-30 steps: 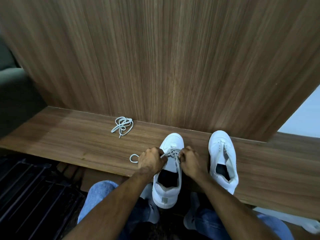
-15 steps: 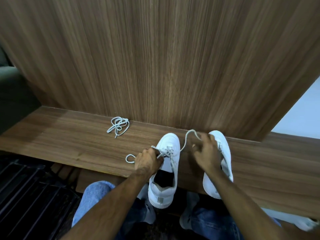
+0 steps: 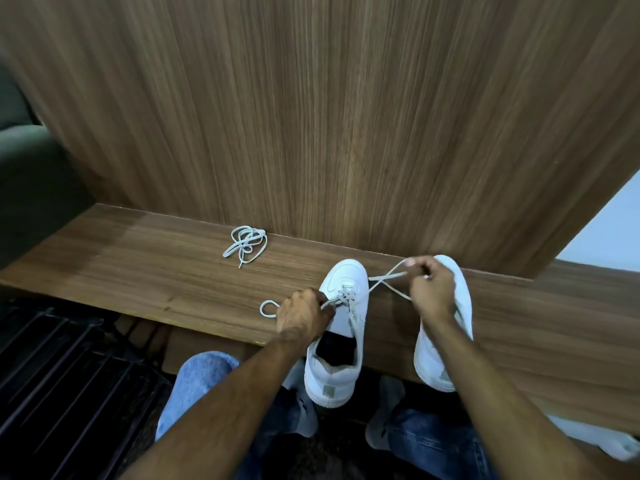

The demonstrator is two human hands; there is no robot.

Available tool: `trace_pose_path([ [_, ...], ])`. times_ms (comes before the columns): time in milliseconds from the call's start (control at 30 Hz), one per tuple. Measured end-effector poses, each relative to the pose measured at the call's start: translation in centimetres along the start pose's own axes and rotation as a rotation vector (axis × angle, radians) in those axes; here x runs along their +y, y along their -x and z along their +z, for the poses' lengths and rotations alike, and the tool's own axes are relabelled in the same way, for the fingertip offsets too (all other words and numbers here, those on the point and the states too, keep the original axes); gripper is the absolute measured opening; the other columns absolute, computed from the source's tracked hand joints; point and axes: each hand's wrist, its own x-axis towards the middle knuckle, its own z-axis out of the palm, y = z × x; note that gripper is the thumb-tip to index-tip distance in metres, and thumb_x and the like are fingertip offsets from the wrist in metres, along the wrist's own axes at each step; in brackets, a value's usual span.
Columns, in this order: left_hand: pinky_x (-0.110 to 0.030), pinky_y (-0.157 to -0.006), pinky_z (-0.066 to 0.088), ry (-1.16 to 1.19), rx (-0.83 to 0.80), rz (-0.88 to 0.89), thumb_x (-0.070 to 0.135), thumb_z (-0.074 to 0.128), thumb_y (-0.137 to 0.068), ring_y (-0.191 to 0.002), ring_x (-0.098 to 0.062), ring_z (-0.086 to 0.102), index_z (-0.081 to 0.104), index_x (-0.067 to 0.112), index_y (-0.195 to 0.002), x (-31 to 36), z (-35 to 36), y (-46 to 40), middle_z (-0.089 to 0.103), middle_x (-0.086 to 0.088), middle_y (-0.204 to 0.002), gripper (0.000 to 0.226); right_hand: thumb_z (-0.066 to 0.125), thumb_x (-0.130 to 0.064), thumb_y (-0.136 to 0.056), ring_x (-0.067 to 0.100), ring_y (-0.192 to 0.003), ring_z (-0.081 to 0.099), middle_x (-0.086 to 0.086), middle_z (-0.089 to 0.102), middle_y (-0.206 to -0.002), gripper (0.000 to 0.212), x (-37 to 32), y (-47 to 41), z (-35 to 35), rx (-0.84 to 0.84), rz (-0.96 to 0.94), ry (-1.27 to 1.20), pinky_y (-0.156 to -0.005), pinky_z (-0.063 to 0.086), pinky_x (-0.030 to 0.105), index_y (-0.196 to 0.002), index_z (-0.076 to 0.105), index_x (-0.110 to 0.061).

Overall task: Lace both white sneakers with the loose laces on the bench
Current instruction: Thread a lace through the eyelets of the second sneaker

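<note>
Two white sneakers stand on the wooden bench [image 3: 138, 265], toes toward the wall. The left sneaker [image 3: 341, 341] has a pale lace [image 3: 382, 280] threaded through its front eyelets. My left hand [image 3: 304, 315] grips the left side of that sneaker and the lace's left end, which loops out at its left. My right hand [image 3: 431, 289] pinches the lace's right end, pulled up and to the right over the right sneaker [image 3: 450, 341], which it partly hides. A second lace [image 3: 246, 243] lies bunched on the bench to the left, near the wall.
A tall wood panel [image 3: 329, 116] rises behind the bench. Black slats [image 3: 62, 375] lie below the bench at left, a dark cushion [image 3: 31, 174] at far left. My knees in blue jeans [image 3: 197, 386] are under the bench edge. Another white shoe [image 3: 602, 438] lies at lower right.
My right hand has left the left sneaker's tongue and drawn the lace end up and to the right, over the right sneaker. My left hand stays on the sneaker's left side.
</note>
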Motion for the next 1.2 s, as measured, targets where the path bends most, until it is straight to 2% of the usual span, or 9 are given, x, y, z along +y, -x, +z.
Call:
trace_pose_path([
  [167,-0.033,-0.081,0.046,-0.034,-0.008,0.038,0.047,0.056,-0.09,-0.101,-0.032,0.062,0.07,0.028,-0.107,0.2,0.0,-0.1,0.07,-0.008,-0.105,0.029,0.061,-0.003,-0.086,0.022,-0.095,0.061,-0.003,0.06,-0.097,0.017,-0.3,-0.7,-2.5,0.058,-0.204,0.121,-0.08,0.044,0.03,-0.082,0.068,-0.018],
  [300,-0.033,-0.075,0.05,0.248,-0.171,0.089,0.063,0.051,-0.086,-0.083,-0.02,0.064,0.07,0.025,-0.088,-1.3,0.3,-1.3,0.07,0.0,-0.084,0.043,0.061,-0.002,-0.078,0.031,-0.114,0.054,0.007,0.058,-0.125,0.046,2.0,1.4,-0.9,-0.117,-0.379,0.588,-0.094,0.044,0.039,-0.122,0.063,-0.014],
  [433,-0.03,-0.07,0.045,0.5,-0.23,0.184,0.025,0.055,-0.097,-0.07,-0.014,0.054,0.065,0.012,-0.071,-3.0,0.9,-2.8,0.057,-0.002,-0.074,0.031,0.058,-0.018,-0.086,0.028,-0.112,0.056,0.002,0.063,-0.117,0.031,3.3,2.7,1.7,-0.456,-0.444,0.77,-0.095,0.045,0.039,-0.114,0.068,-0.022],
  [533,-0.024,-0.082,0.048,0.386,-0.248,0.272,0.012,0.062,-0.091,-0.089,-0.012,0.061,0.074,0.01,-0.102,-3.4,1.2,-3.8,0.063,0.003,-0.094,0.016,0.048,-0.025,-0.092,0.026,-0.108,0.057,0.0,0.065,-0.11,0.025,3.4,3.5,2.9,-0.545,-0.386,0.802,-0.088,0.047,0.036,-0.107,0.069,-0.023],
  [667,-0.035,-0.087,0.05,0.159,-0.206,0.293,0.029,0.058,-0.091,-0.097,-0.021,0.064,0.07,0.025,-0.094,-2.6,0.5,-3.8,0.069,0.003,-0.101,0.013,0.046,-0.026,-0.091,0.03,-0.099,0.063,0.002,0.069,-0.105,0.021,2.9,3.7,3.5,-0.489,-0.357,0.863,-0.077,0.046,0.035,-0.097,0.065,-0.021],
  [833,-0.037,-0.1,0.03,-0.429,0.029,0.442,0.043,0.036,-0.087,-0.104,-0.026,0.06,0.058,0.025,-0.096,-3.3,-0.7,-3.9,0.068,-0.001,-0.105,0.03,0.049,-0.029,-0.087,0.024,-0.1,0.064,-0.001,0.07,-0.103,0.022,2.6,2.7,2.0,-0.486,-0.53,1.18,-0.115,0.022,0.043,-0.097,0.067,-0.021],
  [967,-0.041,-0.11,0.023,-0.467,0.033,0.406,0.043,0.039,-0.09,-0.113,-0.021,0.055,0.057,0.026,-0.095,-4.4,-0.3,-4.1,0.067,0.002,-0.107,0.025,0.052,-0.024,-0.085,0.024,-0.099,0.064,0.002,0.07,-0.099,0.019,2.1,2.3,1.8,-0.508,-0.57,1.259,-0.12,0.012,0.043,-0.096,0.066,-0.018],
  [1067,-0.04,-0.109,0.025,-0.404,0.015,0.328,0.041,0.04,-0.09,-0.116,-0.024,0.053,0.058,0.026,-0.096,-4.0,0.2,-3.8,0.067,0.001,-0.11,0.024,0.049,-0.02,-0.088,0.028,-0.107,0.061,0.006,0.069,-0.104,0.019,1.8,2.7,1.9,-0.578,-0.422,1.15,-0.114,0.026,0.039,-0.1,0.064,-0.017],
  [1200,-0.039,-0.101,0.035,-0.25,-0.006,0.216,0.036,0.042,-0.091,-0.109,-0.028,0.058,0.06,0.024,-0.099,-3.2,0.5,-2.8,0.067,-0.002,-0.114,0.023,0.048,-0.008,-0.086,0.025,-0.097,0.062,0.004,0.069,-0.091,0.024,1.7,2.9,1.0,-0.608,-0.111,0.684,-0.075,0.045,0.027,-0.099,0.065,-0.02],
])
